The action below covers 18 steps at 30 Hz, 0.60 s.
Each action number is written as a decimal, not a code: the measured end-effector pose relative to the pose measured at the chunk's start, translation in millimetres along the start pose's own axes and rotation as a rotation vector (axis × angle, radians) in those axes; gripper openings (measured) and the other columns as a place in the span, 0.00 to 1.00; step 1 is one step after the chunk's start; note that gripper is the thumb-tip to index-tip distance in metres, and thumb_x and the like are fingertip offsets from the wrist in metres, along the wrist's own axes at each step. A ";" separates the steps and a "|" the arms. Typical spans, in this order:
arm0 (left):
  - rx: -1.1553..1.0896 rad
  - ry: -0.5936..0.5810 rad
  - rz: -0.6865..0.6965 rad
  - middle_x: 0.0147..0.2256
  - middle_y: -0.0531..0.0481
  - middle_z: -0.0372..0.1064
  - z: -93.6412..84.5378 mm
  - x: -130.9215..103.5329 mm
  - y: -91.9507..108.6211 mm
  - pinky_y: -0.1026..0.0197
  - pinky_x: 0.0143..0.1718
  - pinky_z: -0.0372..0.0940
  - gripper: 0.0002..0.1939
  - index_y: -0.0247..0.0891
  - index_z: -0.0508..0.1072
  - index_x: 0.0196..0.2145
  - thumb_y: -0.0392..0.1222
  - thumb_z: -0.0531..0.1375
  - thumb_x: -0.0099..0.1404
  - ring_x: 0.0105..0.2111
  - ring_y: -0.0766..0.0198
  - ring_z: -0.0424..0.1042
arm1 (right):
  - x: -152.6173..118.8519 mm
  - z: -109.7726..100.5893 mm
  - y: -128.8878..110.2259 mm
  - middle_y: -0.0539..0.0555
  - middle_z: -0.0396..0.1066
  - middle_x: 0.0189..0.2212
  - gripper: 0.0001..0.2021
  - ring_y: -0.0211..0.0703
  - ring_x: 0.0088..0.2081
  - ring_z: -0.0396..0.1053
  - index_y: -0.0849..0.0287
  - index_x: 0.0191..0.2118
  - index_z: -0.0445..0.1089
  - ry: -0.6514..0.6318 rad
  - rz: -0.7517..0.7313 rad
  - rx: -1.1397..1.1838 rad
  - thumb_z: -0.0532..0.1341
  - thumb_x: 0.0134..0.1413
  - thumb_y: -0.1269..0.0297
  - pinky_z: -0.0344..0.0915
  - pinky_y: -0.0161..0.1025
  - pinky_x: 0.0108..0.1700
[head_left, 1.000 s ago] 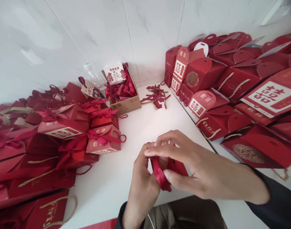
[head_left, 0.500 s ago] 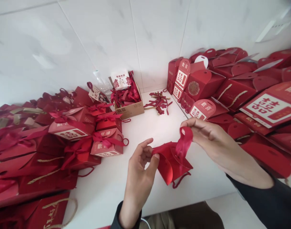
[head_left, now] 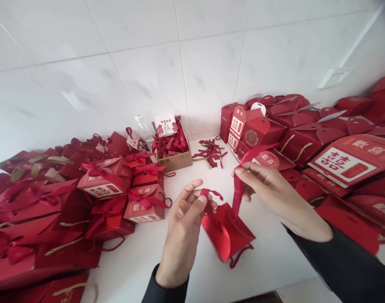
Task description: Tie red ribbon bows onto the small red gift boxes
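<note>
A small red gift box (head_left: 235, 231) with curved flaps sits on the white table in front of me, a dark red cord handle (head_left: 241, 255) hanging at its near side. Red ribbon (head_left: 238, 194) comes up from the box top. My right hand (head_left: 258, 183) pinches one length of it between thumb and fingers, a loose end trailing off to the right. Between the thumb and fingers of my left hand (head_left: 187, 223) is the other ribbon end, its tip curling out toward the right. Both hands are just above the box.
Red boxes with tied bows (head_left: 105, 179) are piled on the left. On the right stand stacks of red gift boxes (head_left: 343, 162) without bows. By the tiled wall are a cardboard box (head_left: 176, 162) of red ribbon and a heap of dark red cords (head_left: 211, 151).
The ribbon, earlier looped over the right hand, is now stretched out as two separate ends, one in each hand. The view has tilted upward, showing more wall.
</note>
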<state>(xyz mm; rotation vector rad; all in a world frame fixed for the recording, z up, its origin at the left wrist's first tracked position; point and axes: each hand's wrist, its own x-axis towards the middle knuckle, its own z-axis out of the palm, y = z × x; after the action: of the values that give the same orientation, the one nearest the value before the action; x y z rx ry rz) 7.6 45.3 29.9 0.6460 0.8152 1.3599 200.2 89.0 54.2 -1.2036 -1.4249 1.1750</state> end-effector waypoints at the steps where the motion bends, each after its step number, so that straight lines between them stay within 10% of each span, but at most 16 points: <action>1: -0.019 0.011 0.000 0.34 0.53 0.73 0.9 0.9 0.3 0.63 0.40 0.68 0.24 0.37 0.72 0.54 0.41 0.72 0.62 0.33 0.66 0.74 | 0.8 -0.8 -1.2 0.44 0.63 0.22 0.20 0.36 0.24 0.65 0.54 0.29 0.68 0.012 -0.017 -0.006 0.67 0.63 0.45 0.61 0.36 0.30; 8: 0.213 0.060 0.005 0.36 0.52 0.71 -2.8 5.1 -9.2 0.63 0.39 0.66 0.31 0.36 0.70 0.59 0.43 0.71 0.59 0.30 0.68 0.71 | -0.9 -7.4 -10.4 0.43 0.63 0.27 0.17 0.31 0.23 0.64 0.54 0.31 0.69 0.061 -0.089 0.030 0.65 0.67 0.48 0.60 0.33 0.28; 14: 0.752 0.189 0.172 0.22 0.62 0.53 -3.4 7.0 -13.2 0.63 0.27 0.53 0.15 0.40 0.70 0.47 0.38 0.64 0.61 0.22 0.67 0.56 | -3.2 -6.4 -16.5 0.42 0.61 0.24 0.17 0.31 0.23 0.64 0.54 0.30 0.68 0.016 -0.116 -0.035 0.64 0.68 0.50 0.58 0.32 0.26; 18: 0.903 0.233 0.259 0.22 0.59 0.61 -4.6 10.4 -4.1 0.61 0.30 0.53 0.16 0.42 0.73 0.51 0.36 0.62 0.66 0.24 0.64 0.60 | 0.0 -6.0 -24.2 0.44 0.65 0.22 0.17 0.35 0.25 0.66 0.54 0.30 0.67 -0.112 -0.139 -0.138 0.63 0.69 0.51 0.59 0.34 0.28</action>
<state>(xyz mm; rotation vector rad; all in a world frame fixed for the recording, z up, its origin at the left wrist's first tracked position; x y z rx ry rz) 6.5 54.8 22.6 1.3378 1.6046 1.2701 203.0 87.9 79.0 -1.1265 -1.6697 1.0770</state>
